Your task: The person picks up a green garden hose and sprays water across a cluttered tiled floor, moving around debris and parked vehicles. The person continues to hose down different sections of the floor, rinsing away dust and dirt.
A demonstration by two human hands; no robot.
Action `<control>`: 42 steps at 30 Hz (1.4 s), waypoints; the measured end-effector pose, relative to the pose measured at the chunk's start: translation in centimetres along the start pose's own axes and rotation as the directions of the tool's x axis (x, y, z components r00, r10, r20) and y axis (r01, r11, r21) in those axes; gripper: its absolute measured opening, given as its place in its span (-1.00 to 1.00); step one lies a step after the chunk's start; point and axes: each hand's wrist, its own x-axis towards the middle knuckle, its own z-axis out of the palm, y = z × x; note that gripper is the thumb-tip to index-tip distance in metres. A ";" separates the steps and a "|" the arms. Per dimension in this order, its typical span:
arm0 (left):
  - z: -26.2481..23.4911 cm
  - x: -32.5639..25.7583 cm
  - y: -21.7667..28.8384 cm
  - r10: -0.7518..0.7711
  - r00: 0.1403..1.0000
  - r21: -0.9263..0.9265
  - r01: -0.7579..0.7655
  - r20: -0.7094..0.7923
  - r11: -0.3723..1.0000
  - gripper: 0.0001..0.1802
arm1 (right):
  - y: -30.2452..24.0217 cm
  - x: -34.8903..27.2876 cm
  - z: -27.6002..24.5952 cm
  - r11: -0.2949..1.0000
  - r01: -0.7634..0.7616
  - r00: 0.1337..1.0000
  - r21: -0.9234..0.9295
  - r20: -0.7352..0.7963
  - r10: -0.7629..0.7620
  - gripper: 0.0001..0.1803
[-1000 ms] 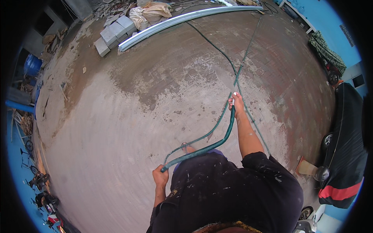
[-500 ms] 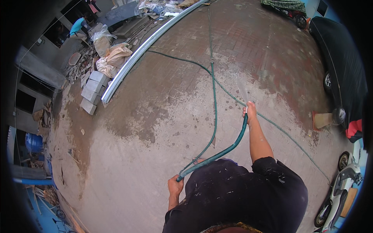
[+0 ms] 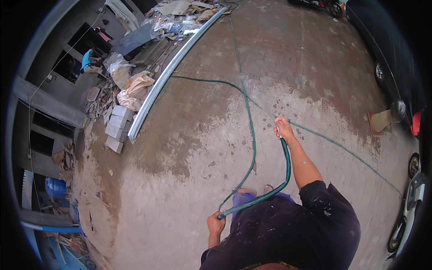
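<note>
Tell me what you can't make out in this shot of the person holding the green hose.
Head view only:
- Nozzle end of the green hose: covered by the right hand; any water spray is too faint to tell.
- Left hand grip: fingers too small to see.
- Hose's far end: lost among rubble at the top edge.
- Feet: mostly hidden by the dark shirt.
- Dark car: cut off by the right rim.

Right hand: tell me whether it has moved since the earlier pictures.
Cannot tell. The camera swung, so the whole view shifted. The right hand holds the hose end out ahead of the body as before, above the paved ground.
</note>
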 end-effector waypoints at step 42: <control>0.3 -9.7 -10.7 0.430 0.762 -0.075 -0.453 0.485 0.888 -0.67 | 22.4 -50.7 -22.9 0.918 0.313 0.209 0.242 -0.961 0.182 -0.76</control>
